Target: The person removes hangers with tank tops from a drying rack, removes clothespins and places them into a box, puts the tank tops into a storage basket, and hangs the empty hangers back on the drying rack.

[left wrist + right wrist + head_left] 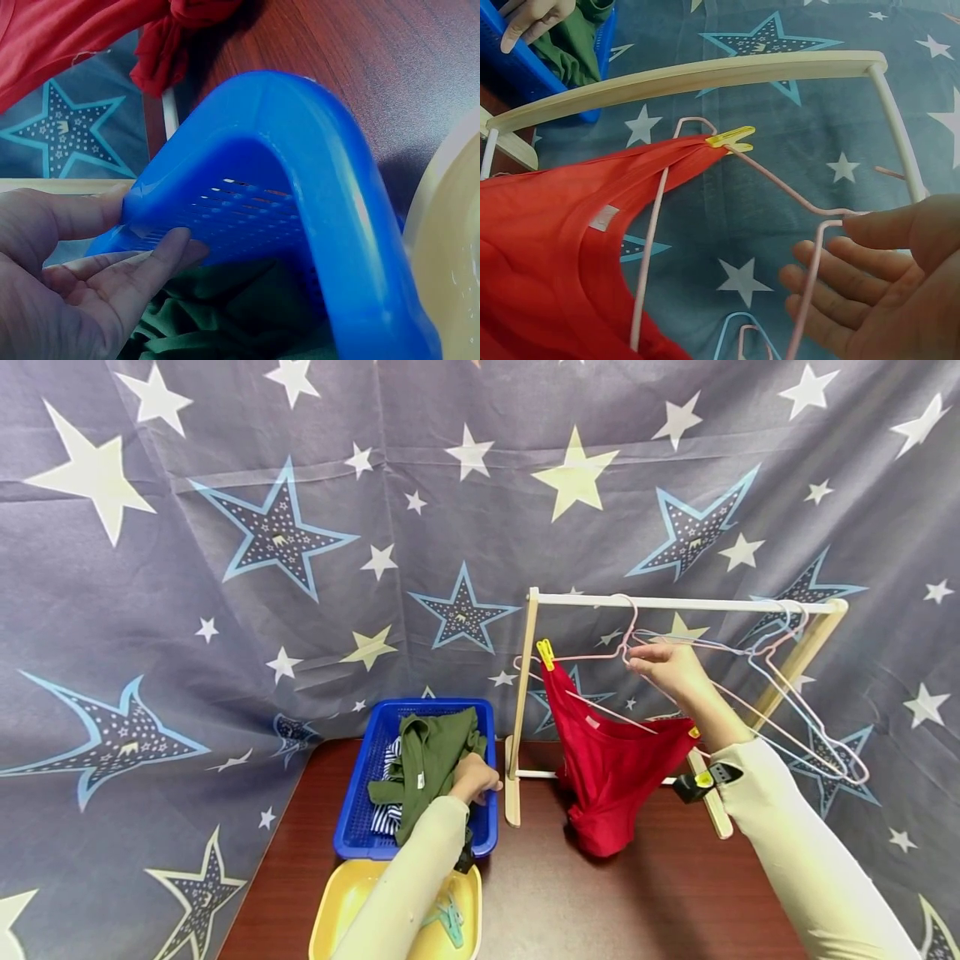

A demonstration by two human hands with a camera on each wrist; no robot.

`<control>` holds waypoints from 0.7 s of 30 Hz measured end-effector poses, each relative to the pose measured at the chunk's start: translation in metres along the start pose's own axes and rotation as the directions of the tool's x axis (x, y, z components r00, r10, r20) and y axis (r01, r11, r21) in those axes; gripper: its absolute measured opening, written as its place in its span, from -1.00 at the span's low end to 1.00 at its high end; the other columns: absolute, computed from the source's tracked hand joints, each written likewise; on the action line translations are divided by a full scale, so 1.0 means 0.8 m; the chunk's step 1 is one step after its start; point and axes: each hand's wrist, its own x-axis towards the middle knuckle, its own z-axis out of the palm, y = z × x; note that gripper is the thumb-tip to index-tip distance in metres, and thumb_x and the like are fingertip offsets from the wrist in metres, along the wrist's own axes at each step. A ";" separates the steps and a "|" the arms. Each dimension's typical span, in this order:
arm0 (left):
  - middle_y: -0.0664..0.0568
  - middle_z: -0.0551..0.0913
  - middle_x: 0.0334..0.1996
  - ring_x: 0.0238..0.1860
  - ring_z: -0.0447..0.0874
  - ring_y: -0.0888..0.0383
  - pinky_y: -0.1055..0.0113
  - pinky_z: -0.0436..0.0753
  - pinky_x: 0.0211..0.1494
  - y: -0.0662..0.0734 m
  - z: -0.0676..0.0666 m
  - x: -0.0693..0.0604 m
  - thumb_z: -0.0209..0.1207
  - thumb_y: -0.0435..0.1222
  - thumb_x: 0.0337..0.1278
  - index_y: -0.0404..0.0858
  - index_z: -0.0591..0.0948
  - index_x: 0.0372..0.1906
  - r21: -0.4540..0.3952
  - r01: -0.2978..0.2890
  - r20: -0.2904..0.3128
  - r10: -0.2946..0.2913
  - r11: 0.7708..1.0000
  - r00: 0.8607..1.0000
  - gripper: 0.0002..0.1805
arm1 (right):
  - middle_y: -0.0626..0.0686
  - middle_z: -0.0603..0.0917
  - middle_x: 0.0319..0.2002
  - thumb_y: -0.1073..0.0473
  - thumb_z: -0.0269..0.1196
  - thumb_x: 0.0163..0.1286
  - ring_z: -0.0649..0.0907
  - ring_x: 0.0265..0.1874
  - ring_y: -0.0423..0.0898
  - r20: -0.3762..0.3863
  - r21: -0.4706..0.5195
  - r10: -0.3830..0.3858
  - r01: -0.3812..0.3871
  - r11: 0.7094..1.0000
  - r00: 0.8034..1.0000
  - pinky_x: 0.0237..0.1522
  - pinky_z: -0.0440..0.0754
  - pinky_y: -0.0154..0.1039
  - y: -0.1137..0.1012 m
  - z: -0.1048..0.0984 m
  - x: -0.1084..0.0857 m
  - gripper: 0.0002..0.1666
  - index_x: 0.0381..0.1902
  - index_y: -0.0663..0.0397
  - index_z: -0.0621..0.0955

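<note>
Your right hand [671,668] is loosely open at the neck of the pink hanger [588,657], thumb touching it, fingers spread behind the wire. Your left hand [474,777] grips the rim of the blue basket [352,793], left of the rack [570,600], thumb outside, fingers inside. The hanger hooks over the rack's top bar, tilting down toward its right side. From it, within the rack, the red garment [611,777] hangs neckline up, long axis running down to a bunched end; a yellow clothespin [546,654] fixes each upper corner. The rack's left upright stands between garment and basket. Spare hangers [759,652] crowd the rack's right end. Left of the rack, the basket holds a green garment [435,752]; nearer you sits a yellow basin [322,910].
</note>
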 end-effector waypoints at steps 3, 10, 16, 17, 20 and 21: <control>-0.28 0.69 -0.41 -0.60 0.77 -0.13 0.24 0.73 -0.60 0.000 0.000 0.000 0.49 -0.50 -0.15 -0.48 0.64 -0.37 0.003 -0.002 -0.002 0.002 1.000 1.000 -0.76 | -0.01 0.82 -0.23 0.29 0.23 0.48 0.61 -0.44 -0.55 0.021 0.079 0.018 -0.019 0.997 1.000 -0.28 0.57 -0.65 0.005 0.004 0.005 -0.52 0.21 0.58 0.51; -0.26 0.69 -0.45 -0.59 0.78 -0.13 0.29 0.69 -0.65 0.000 0.001 -0.001 0.51 -0.48 -0.17 -0.47 0.63 -0.39 0.031 -0.012 -0.022 0.013 0.999 1.000 -0.74 | -0.35 0.72 -0.51 0.35 0.16 0.52 0.65 -0.51 -0.52 0.051 0.202 0.064 -0.073 0.977 0.997 -0.29 0.59 -0.65 0.005 0.012 0.007 -0.53 0.22 0.66 0.44; -0.25 0.66 -0.45 -0.58 0.78 -0.15 0.26 0.71 -0.63 0.000 0.000 -0.002 0.50 -0.51 -0.19 -0.47 0.63 -0.39 0.005 -0.012 -0.015 0.012 1.000 1.000 -0.74 | -0.38 0.70 -0.62 0.33 0.18 0.51 0.69 -0.54 -0.46 0.025 0.204 0.092 -0.095 0.974 0.995 -0.37 0.63 -0.56 0.006 0.019 0.008 -0.60 0.14 0.61 0.50; -0.25 0.66 -0.45 -0.57 0.78 -0.15 0.25 0.71 -0.63 0.000 0.000 -0.002 0.50 -0.51 -0.20 -0.48 0.63 -0.39 0.004 -0.011 -0.014 0.012 1.000 1.000 -0.74 | -0.38 0.69 -0.64 0.33 0.18 0.51 0.69 -0.55 -0.45 0.024 0.205 0.093 -0.096 0.974 0.995 -0.40 0.63 -0.55 0.007 0.020 0.009 -0.61 0.13 0.61 0.51; -0.27 0.67 -0.45 -0.58 0.78 -0.16 0.25 0.71 -0.64 0.000 0.000 -0.002 0.51 -0.50 -0.20 -0.49 0.63 -0.38 0.009 -0.009 -0.015 0.009 1.000 1.000 -0.73 | -0.37 0.68 -0.65 0.35 0.16 0.51 0.68 -0.58 -0.44 0.023 0.212 0.091 -0.094 0.973 0.996 -0.45 0.63 -0.53 0.008 0.023 0.009 -0.64 0.11 0.62 0.51; -0.28 0.68 -0.44 -0.58 0.78 -0.16 0.25 0.71 -0.64 -0.001 0.000 -0.002 0.51 -0.50 -0.20 -0.49 0.63 -0.38 0.010 -0.008 -0.016 0.008 1.000 1.000 -0.73 | -0.37 0.67 -0.66 0.36 0.15 0.52 0.69 -0.58 -0.43 0.022 0.214 0.091 -0.094 0.972 0.996 -0.47 0.62 -0.53 0.008 0.024 0.009 -0.64 0.10 0.62 0.50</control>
